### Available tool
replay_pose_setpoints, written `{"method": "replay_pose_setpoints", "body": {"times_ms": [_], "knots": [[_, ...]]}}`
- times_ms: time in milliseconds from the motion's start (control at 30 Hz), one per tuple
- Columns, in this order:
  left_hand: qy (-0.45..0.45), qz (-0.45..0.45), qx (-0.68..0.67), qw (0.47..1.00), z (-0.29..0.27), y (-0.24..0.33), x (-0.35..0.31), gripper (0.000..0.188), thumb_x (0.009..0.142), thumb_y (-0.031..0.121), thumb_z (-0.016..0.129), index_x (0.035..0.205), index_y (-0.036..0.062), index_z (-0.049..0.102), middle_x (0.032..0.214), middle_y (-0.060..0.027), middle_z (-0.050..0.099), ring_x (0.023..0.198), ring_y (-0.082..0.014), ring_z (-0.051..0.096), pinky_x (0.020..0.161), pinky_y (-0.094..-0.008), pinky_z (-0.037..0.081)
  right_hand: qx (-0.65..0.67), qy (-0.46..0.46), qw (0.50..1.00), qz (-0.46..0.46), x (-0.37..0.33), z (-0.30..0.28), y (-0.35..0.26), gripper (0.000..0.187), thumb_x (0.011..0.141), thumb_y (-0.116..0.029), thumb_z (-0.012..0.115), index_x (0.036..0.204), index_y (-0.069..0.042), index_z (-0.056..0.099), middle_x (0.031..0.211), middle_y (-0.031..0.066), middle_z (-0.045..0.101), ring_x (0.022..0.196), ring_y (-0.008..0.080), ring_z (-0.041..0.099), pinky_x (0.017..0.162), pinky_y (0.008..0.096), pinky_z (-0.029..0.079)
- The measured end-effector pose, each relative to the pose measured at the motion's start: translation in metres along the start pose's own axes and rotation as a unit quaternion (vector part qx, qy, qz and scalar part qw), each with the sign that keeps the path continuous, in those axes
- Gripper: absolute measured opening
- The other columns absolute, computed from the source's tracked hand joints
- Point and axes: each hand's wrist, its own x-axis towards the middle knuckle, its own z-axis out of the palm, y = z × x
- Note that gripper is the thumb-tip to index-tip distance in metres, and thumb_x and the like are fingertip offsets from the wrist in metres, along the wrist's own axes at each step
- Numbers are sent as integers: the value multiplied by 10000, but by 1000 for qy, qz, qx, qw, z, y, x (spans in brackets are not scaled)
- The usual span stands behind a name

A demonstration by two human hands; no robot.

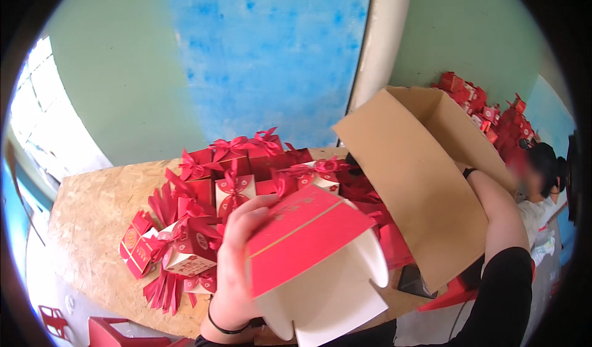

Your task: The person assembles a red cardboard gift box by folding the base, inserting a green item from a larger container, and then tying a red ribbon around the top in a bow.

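Note:
My left hand [237,260] grips a red cardboard gift box [308,239] by its left side. The box has a gold stripe, and its open end with white inner flaps faces me. My right forearm [502,214] reaches into a large brown carton [413,193] standing tilted at the right. Past the black wristband, the carton hides most of my right hand, so its fingers do not show. Behind the gift box, several finished red and white boxes with ribbon bows [234,190] are piled on the table.
The wooden board table [92,223] extends to the left. Bundles of red ribbon [163,291] hang near the left boxes. Red stools [117,333] stand below the front edge. Another person [539,180] is at the right, by a heap of red boxes [468,100].

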Motion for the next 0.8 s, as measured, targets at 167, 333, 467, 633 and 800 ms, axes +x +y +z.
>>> {"method": "replay_pose_setpoints", "body": {"times_ms": [167, 333, 467, 633, 800], "knots": [[-31, 3, 8, 999, 2, -3, 4, 840, 724, 170, 892, 1400, -28, 433, 1355, -312, 579, 1116, -431, 675, 868, -443, 592, 19, -26, 999, 35, -33, 5, 1, 336, 858, -275, 760, 1092, -37, 718, 1040, 206, 748, 984, 388, 718, 830, 485, 569], [-19, 35, 39, 998, 3, -4, 8, 826, 725, 181, 897, 1382, -37, 446, 1324, -306, 600, 1101, -434, 681, 856, -449, 591, 30, -33, 997, 56, -55, 6, 3, 337, 858, -276, 763, 1092, -37, 717, 1036, 205, 748, 980, 387, 718, 828, 484, 568], [-18, 39, 39, 998, 3, -3, 10, 821, 720, 193, 905, 1368, -41, 459, 1307, -304, 609, 1087, -436, 685, 855, -455, 589, 41, -35, 997, 63, -62, 12, 2, 339, 857, -276, 766, 1092, -37, 716, 1033, 204, 748, 977, 385, 718, 826, 484, 568], [-24, 53, 58, 997, 1, -1, 11, 818, 715, 206, 910, 1358, -43, 469, 1304, -297, 613, 1074, -430, 689, 858, -452, 587, 40, -35, 996, 65, -67, 12, 5, 340, 857, -276, 769, 1092, -36, 715, 1029, 203, 748, 973, 383, 718, 824, 483, 568], [-18, 47, 55, 997, 2, -1, 11, 819, 711, 215, 915, 1351, -45, 476, 1304, -293, 613, 1073, -427, 691, 865, -447, 585, 48, -37, 996, 73, -80, 18, 9, 342, 856, -276, 772, 1092, -36, 714, 1025, 201, 748, 968, 381, 718, 822, 483, 568]]}}
